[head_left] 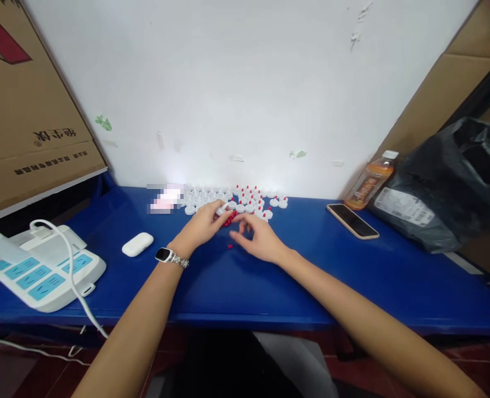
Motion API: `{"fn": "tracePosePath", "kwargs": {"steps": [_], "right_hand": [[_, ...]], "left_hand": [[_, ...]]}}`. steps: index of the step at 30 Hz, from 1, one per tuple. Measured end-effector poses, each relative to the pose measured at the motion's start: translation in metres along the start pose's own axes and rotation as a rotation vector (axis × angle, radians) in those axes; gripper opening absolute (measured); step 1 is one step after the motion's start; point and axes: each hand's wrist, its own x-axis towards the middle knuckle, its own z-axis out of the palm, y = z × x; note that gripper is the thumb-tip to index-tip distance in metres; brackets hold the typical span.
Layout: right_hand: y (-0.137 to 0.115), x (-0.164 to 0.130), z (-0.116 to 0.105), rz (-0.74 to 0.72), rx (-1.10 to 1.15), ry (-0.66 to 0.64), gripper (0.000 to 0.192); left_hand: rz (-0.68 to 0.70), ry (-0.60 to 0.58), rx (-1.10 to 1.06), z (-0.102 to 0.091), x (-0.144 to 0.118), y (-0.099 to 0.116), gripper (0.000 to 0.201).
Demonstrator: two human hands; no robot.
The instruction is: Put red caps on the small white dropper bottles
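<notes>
My left hand (202, 225) is closed around a white nozzle cap (223, 209), gripped between thumb and fingers. My right hand (258, 237) hovers just right of a small heap of red tips (229, 222). Its thumb and fingers are apart, and I see nothing between them. One loose red tip (230, 246) lies nearer to me on the blue table (228, 287). Behind my left hand stands a cluster of plain white nozzle caps (199, 195). Beyond my right hand are several white nozzle caps with red tips on them (249, 200).
A white earbud case (137, 244) and a power strip (41, 276) with a white cable are on the left. On the right lie a phone (353, 221), a drink bottle (369, 182) and a black plastic bag (439, 182). A white wall (245, 99) closes off the back.
</notes>
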Motion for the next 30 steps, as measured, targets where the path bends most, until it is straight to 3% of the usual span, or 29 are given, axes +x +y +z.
{"fn": "tracePosePath", "kwargs": {"steps": [3, 7, 10, 13, 17, 19, 22, 30], "right_hand": [[0.002, -0.009, 0.001, -0.126, -0.08, -0.272, 0.019], [0.008, -0.01, 0.002, -0.115, -0.079, -0.313, 0.01], [0.015, -0.008, 0.0, -0.119, -0.105, -0.261, 0.01], [0.021, -0.004, -0.004, -0.068, -0.074, -0.122, 0.012], [0.025, 0.004, -0.007, 0.172, 0.309, 0.166, 0.025], [0.026, 0.007, -0.006, 0.248, 0.503, 0.244, 0.033], [0.026, 0.008, -0.004, 0.28, 0.606, 0.286, 0.038], [0.019, 0.007, -0.001, 0.267, 0.624, 0.305, 0.041]], "left_hand": [[-0.065, 0.024, -0.015, -0.006, -0.004, -0.001, 0.036], [-0.075, 0.0, -0.043, -0.003, -0.005, -0.002, 0.038], [-0.076, -0.027, -0.042, 0.002, -0.005, -0.001, 0.04], [-0.066, -0.05, -0.032, 0.007, -0.005, 0.001, 0.04], [-0.005, -0.084, 0.004, 0.017, -0.005, 0.008, 0.036], [0.03, -0.106, 0.029, 0.022, -0.005, 0.013, 0.034], [0.08, -0.134, 0.048, 0.029, -0.005, 0.017, 0.03], [0.092, -0.155, 0.012, 0.036, -0.006, 0.02, 0.025]]}}
